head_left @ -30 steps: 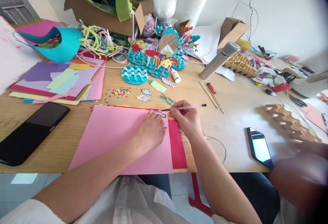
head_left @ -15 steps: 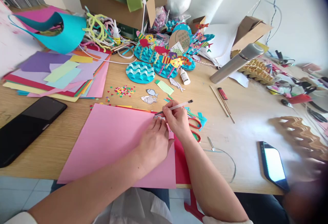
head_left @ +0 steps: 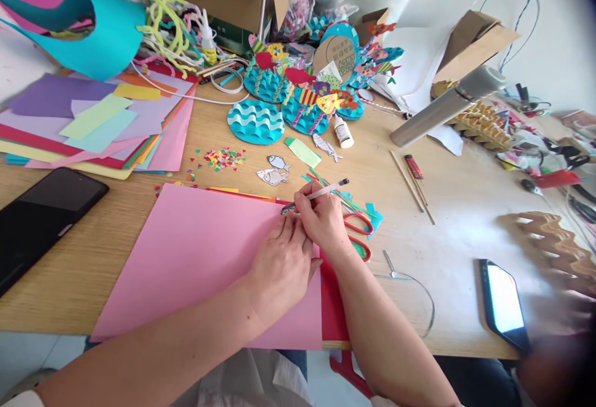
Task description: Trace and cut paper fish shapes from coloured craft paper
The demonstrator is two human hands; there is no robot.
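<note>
A large pink sheet of paper [head_left: 200,252] lies over red paper [head_left: 333,295] at the table's front. My left hand [head_left: 282,261] rests flat on the pink sheet, fingers stretched toward its top right corner. Pinched between thumb and fingers of my right hand [head_left: 321,218] is a pen [head_left: 328,188] with a pale barrel and dark end. Its tip points left at a small paper cutout [head_left: 287,210] by my left fingertips, mostly covered by the hands. Orange-handled scissors [head_left: 361,224] lie right beside my right hand. Fish cutouts [head_left: 272,176] lie beyond the sheet.
Behind are blue wavy bases [head_left: 256,121] with colourful fish, a glue bottle [head_left: 343,133] and a leaning grey flask [head_left: 442,109]. Stacked coloured paper [head_left: 93,121] and a black phone [head_left: 51,221] are left. A lit phone [head_left: 503,304] lies right, near thin sticks [head_left: 410,183].
The camera view has shifted slightly closer and tilted down. Both hands stay at the sheet's top right corner, with the pen at the cutout.
</note>
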